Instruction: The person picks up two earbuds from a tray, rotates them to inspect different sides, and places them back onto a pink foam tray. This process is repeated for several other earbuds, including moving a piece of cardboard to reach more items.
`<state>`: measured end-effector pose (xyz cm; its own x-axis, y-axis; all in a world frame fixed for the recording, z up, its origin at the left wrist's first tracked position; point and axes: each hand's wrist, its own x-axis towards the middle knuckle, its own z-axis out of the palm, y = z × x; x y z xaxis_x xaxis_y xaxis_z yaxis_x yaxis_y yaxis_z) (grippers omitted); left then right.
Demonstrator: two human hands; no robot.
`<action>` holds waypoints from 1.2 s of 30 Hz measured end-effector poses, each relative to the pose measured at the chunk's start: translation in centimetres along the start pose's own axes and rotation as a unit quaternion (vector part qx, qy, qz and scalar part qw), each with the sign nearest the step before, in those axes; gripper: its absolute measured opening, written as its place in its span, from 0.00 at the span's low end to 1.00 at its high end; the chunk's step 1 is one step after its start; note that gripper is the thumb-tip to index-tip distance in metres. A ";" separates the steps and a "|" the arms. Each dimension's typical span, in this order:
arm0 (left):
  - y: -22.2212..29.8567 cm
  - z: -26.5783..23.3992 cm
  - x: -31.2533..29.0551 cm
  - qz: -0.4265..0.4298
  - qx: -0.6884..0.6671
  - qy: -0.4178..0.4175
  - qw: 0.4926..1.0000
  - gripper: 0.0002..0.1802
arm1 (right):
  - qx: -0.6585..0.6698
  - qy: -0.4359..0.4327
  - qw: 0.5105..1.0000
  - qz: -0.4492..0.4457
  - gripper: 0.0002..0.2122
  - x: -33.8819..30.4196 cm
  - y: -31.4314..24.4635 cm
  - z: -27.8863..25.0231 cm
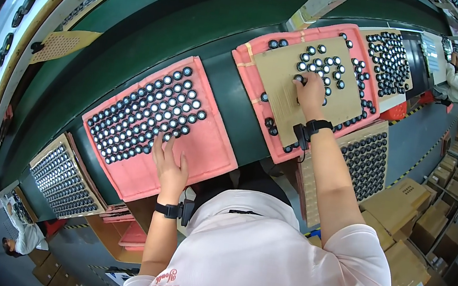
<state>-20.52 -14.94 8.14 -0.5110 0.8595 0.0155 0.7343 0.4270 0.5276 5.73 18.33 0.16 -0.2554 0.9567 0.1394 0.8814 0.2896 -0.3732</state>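
My right hand reaches over a brown cardboard sheet, thumb and fingers closed on a small round black part. More such black parts with pale, shiny centres stand loosely grouped beside and beyond that hand. The cardboard lies on a pink foam-edged tray, with further parts around its rim. On the left, my left hand is over a second pink tray, fingers spread, their tips at the near edge of neat rows of the same parts. Whether those fingertips touch a part cannot be told.
A dark green conveyor runs behind both trays. Another full tray stands far left, and more part-covered boards are at the right. Cardboard boxes are stacked at lower right. Other people work at far left and far right.
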 end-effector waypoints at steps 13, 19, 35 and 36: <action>7.4 -7.8 1.4 0.019 -0.128 0.081 0.988 0.14 | 0.499 -0.224 0.834 -0.066 0.10 -8.2 -15.8 -11.5; 12.4 -13.7 2.1 0.088 -0.258 0.092 0.958 0.12 | 0.503 -0.175 0.787 -0.310 0.11 -9.6 -20.6 -20.3; 15.6 -17.4 -0.3 0.219 -0.303 -0.015 0.927 0.21 | 0.475 -0.068 0.731 -0.485 0.15 -12.1 -23.0 -23.2; 15.8 -17.6 -0.3 0.223 -0.300 0.000 0.928 0.21 | 0.476 -0.056 0.743 -0.467 0.14 -12.3 -23.2 -23.4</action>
<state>-16.63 -13.45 31.44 -0.2163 0.9130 0.3460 0.4921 -0.2041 0.8463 -2.31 -0.81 28.59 -0.6577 0.3061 0.6883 -0.3691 0.6656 -0.6487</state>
